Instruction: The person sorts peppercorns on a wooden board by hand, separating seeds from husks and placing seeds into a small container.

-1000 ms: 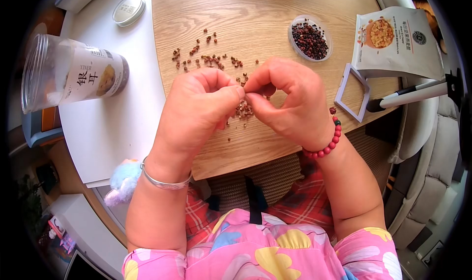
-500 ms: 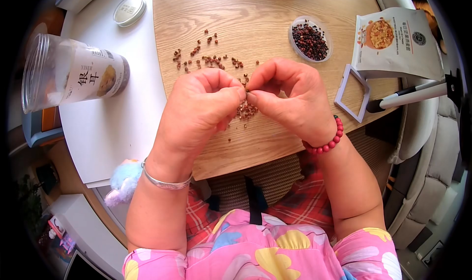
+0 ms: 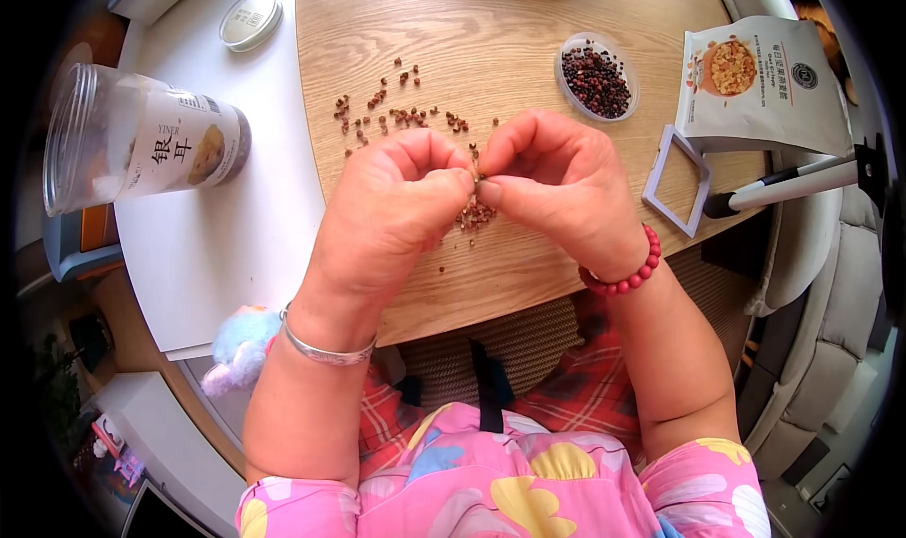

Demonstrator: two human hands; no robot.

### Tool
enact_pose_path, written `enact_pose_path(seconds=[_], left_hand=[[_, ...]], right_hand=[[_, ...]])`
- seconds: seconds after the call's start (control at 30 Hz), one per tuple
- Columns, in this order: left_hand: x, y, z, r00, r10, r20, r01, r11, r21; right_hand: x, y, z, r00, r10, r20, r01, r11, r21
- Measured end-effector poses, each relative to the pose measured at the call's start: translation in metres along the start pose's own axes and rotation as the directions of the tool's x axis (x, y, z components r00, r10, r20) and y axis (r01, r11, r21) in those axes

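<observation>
Over the wooden table [image 3: 491, 302], my left hand [image 3: 401, 198] and my right hand [image 3: 562, 193] meet with thumbs and forefingers pinched around a tiny dark peppercorn-like berry [image 3: 480, 178]. Below the fingertips lies a small heap of reddish husk pieces [image 3: 477, 214], partly hidden by my hands. Loose brown berries [image 3: 409, 117] are scattered on the wood beyond my left hand. A round clear dish [image 3: 596, 77] of dark red and black berries sits beyond my right hand.
On the left, a labelled plastic jar [image 3: 146, 142] and a round lid [image 3: 250, 20] rest on a white surface [image 3: 217, 255]. At right are a printed pouch [image 3: 764, 85], a pale purple frame [image 3: 677, 181] and a black-and-white handled object [image 3: 788, 187]. A fluffy toy [image 3: 241, 349] is at lower left.
Both hands have stayed together and shifted very slightly right. The tiny berry, hidden between the fingertips at first, now shows between them.
</observation>
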State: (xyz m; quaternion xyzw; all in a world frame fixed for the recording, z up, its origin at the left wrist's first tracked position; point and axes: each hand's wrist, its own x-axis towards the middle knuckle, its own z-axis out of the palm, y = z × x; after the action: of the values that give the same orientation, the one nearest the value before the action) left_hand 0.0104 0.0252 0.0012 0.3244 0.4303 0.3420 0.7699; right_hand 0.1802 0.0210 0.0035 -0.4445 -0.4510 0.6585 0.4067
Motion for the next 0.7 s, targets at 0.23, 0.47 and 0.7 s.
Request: enact_pose_path(seconds=[0.23, 0.47, 0.7], left_hand=[[-0.004, 0.01, 0.001, 0.989, 0.105, -0.104, -0.075, 0.963, 0.26], [-0.004, 0.012, -0.002, 0.96, 0.237, -0.151, -0.095, 0.778, 0.621], [-0.004, 0.012, -0.003, 0.944, 0.318, -0.089, -0.107, 0.551, 0.828]], right_hand=[[0.006, -0.015, -0.021, 0.987, -0.121, -0.101, 0.115, 0.991, -0.07], [0.009, -0.018, -0.042, 0.93, -0.25, -0.27, 0.169, 0.942, -0.291], [0.008, -0.019, -0.052, 0.861, -0.394, -0.322, 0.004, 0.638, -0.77]])
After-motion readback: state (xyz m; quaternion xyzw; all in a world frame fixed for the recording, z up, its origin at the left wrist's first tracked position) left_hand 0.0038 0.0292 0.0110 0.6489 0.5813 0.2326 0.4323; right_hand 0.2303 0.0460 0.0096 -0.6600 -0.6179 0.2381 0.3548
